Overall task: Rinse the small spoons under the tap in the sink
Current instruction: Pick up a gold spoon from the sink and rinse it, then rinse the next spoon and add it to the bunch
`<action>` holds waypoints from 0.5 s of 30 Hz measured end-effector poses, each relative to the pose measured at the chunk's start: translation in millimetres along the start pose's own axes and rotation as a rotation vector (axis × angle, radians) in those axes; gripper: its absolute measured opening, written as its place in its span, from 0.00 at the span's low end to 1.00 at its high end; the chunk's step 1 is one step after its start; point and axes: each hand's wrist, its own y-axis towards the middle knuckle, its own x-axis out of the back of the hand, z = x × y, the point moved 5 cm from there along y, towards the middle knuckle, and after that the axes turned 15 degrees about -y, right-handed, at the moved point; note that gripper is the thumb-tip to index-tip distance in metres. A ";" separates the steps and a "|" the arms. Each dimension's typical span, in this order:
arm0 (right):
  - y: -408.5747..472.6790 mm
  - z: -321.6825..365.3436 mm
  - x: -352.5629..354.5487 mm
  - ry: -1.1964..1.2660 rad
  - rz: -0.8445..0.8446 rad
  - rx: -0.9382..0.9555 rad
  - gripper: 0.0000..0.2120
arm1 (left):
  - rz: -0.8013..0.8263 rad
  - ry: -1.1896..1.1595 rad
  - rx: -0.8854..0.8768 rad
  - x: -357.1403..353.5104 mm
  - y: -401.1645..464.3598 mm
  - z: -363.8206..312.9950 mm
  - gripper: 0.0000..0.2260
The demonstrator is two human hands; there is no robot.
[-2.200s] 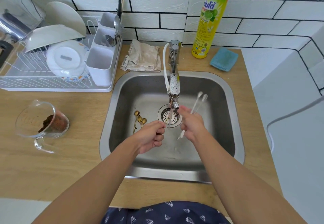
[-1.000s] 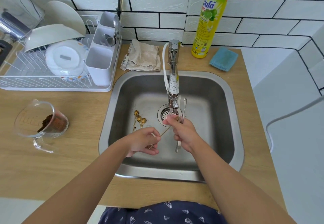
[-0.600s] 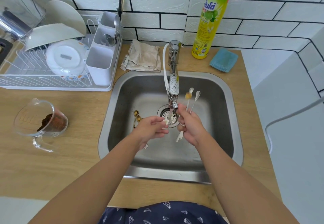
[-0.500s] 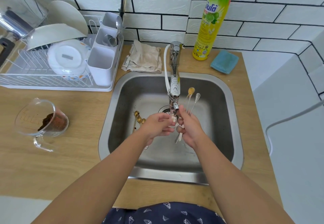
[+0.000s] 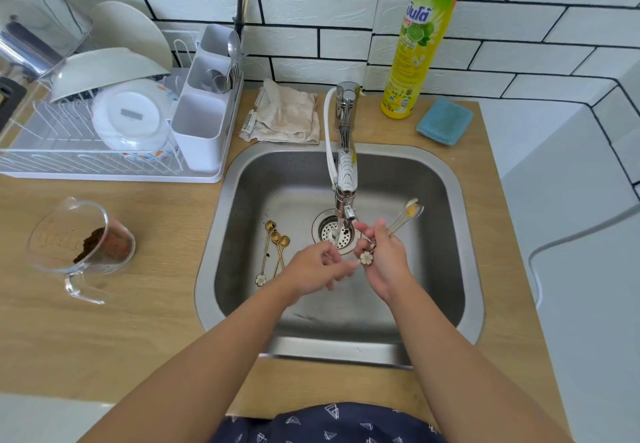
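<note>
Your right hand point(image 5: 382, 259) grips a bunch of flower-ended spoons point(image 5: 403, 219) beside the tap point(image 5: 346, 172) stream, your left hand point(image 5: 317, 267) loosely curled, holding nothing I can discern.

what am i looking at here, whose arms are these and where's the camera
There is no machine: a person is washing up, and one wide camera worn on the head looks down at both arms. That is why the arms enter from the bottom edge.

The right hand grips a few small spoons, bowls pointing away, beside the running tap. The left hand is just next to it, fingers loosely curled; whether it holds anything is unclear.

Three more gold spoons lie on the floor of the sink, left of the drain.

On the counter: a dish rack, a glass jug with brown powder, a cloth, a soap bottle and a blue sponge.
</note>
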 end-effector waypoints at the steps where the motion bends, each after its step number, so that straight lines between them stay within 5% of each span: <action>1: 1.9 1.7 3.1 0.035 -0.007 0.009 0.17 | -0.073 0.138 0.000 16.4 6.2 3.3 0.14; 5: 6.8 2.5 8.9 0.110 -0.013 -0.003 0.18 | -0.343 0.620 0.115 69.9 25.6 28.6 0.13; 11: 8.2 1.6 7.2 0.175 0.088 -0.040 0.11 | -0.446 0.668 0.224 81.5 27.6 48.4 0.11; 15: 9.9 4.0 7.3 0.197 0.104 -0.046 0.20 | -0.445 0.627 0.279 89.1 26.6 49.5 0.08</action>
